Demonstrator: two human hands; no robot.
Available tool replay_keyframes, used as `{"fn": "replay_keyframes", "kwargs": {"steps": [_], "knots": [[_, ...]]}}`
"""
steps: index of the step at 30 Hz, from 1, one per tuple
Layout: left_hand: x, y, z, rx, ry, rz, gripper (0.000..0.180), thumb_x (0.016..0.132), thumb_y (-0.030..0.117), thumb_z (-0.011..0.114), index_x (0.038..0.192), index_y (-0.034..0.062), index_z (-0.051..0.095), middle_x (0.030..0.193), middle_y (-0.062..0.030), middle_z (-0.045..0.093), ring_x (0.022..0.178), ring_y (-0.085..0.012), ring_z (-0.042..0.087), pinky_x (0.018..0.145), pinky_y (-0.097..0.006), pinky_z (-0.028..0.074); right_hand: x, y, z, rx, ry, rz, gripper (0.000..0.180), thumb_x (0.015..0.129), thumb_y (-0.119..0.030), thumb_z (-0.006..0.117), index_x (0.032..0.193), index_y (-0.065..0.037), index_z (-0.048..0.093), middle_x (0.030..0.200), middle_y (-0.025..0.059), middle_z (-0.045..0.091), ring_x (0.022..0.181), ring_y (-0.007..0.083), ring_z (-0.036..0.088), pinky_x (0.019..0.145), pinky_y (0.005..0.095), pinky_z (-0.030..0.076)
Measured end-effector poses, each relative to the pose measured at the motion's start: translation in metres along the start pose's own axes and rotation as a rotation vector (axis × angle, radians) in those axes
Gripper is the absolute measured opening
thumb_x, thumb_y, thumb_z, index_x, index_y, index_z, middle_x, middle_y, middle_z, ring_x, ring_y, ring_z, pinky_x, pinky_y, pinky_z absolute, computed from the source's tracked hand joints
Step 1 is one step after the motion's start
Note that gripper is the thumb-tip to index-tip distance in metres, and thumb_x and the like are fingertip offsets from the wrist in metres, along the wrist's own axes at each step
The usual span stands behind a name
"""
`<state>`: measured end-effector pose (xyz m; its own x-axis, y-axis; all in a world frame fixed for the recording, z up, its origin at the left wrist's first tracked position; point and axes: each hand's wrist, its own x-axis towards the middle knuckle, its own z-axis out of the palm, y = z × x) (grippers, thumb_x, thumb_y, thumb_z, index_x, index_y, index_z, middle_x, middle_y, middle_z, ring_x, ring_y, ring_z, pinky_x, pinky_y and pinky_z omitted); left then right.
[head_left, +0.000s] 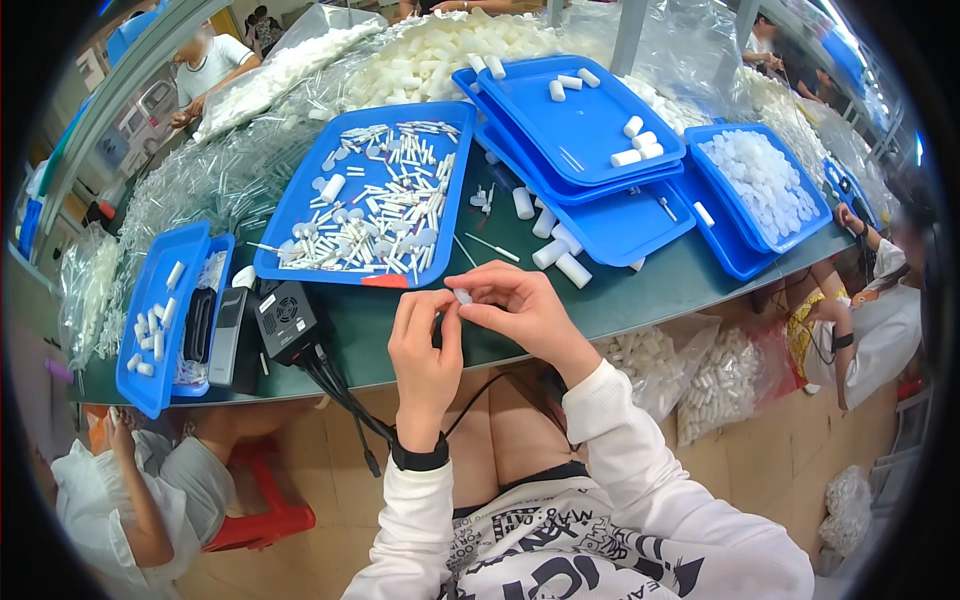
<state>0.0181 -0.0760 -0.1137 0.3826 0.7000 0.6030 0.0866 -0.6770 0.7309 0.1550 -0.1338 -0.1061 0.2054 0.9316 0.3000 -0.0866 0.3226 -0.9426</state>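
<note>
Close to the table's front edge, my left hand [428, 345] and my right hand [520, 305] meet at the fingertips. Between them is a small whitish, translucent piece [462, 296], partly covered by the fingers. Both hands are closed in a pinch on it. Just beyond them lies a blue tray [464, 150] of thin white sticks [400, 225] mixed with small translucent discs. White cylinders [572, 270] lie loose on the green table to the right of my hands. A slender stick [493, 247] rests between tray and cylinders.
Stacked blue trays [540, 110] stand at the back right; beside them a tray holds translucent discs [755, 185]. Left are a black device [287, 315] with cables and another blue tray [135, 360]. Heaped white cylinders [450, 45] lie behind. People sit on both sides.
</note>
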Motion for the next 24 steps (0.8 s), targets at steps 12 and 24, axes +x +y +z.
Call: {"fn": "replay_keyframes", "kwargs": {"steps": [12, 24], "knots": [[0.005, 0.010, -0.003, -0.192, -0.002, -0.212, 0.020, 0.089, -0.001, 0.053, 0.107, 0.0011, 0.061, 0.081, -0.0069, 0.067, 0.066, -0.0093, 0.057, 0.060, -0.022, 0.044, -0.001, -0.002, -0.003, 0.119, 0.060, 0.067, 0.032, 0.079, 0.001, 0.068, 0.110, 0.003, 0.059, 0.105, 0.0059, 0.062, 0.088, 0.0092, 0.059, 0.081, 0.0240, 0.049], [-0.001, 0.000, -0.006, -0.303, 0.114, -0.230, 0.019, 0.083, -0.004, 0.063, 0.102, -0.0019, 0.065, 0.084, -0.0032, 0.062, 0.077, -0.0085, 0.058, 0.070, -0.020, 0.045, -0.002, -0.009, 0.001, 0.152, 0.106, 0.090, 0.029, 0.079, 0.000, 0.068, 0.108, 0.002, 0.060, 0.106, 0.0087, 0.063, 0.095, 0.0134, 0.061, 0.085, 0.0264, 0.049]]}}
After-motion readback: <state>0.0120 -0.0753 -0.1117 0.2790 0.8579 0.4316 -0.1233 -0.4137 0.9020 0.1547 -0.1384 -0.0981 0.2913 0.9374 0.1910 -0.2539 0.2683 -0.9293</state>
